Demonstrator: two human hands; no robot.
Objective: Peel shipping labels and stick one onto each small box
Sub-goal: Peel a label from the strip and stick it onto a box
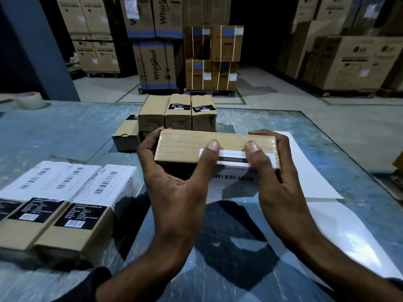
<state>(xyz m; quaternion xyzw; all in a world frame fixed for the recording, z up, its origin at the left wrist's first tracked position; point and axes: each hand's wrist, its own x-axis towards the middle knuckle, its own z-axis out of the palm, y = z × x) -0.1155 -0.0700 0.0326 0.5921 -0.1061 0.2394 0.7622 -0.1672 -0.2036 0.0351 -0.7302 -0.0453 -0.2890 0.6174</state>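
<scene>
1. The person is holding a small brown box [196, 147] up over the middle of the blue table [65, 131], long side across the body. I take it the box is being kept off the surface so the label can wrap round its near edge.

2. The left hand [174, 177] is gripping the box's left end, fingers curled behind it and the thumb lying on the top face. The right hand [274, 171] is gripping the right end the same way. Both thumbs are pressing on the white shipping label [231, 159], which looks like smoothing it down so it sticks flat.

3. The label is sitting along the top's near edge and folding down over the near face, where a barcode is showing. How fully it is stuck there I cannot tell.

4. At about eight o'clock from the held box, labelled boxes [72, 203] are lying side by side, white labels up. They seem to be the finished pile, kept apart.

5. At twelve o'clock, just beyond the hands, more small boxes [177, 114] are standing upright close together, with no white labels showing; probably the waiting stock.

6. At three to four o'clock white sheets [316, 177] are lying on the table, likely label backing kept in easy reach.

7. At ten o'clock, far off, a tape roll [29, 101] is sitting near the table edge.
</scene>
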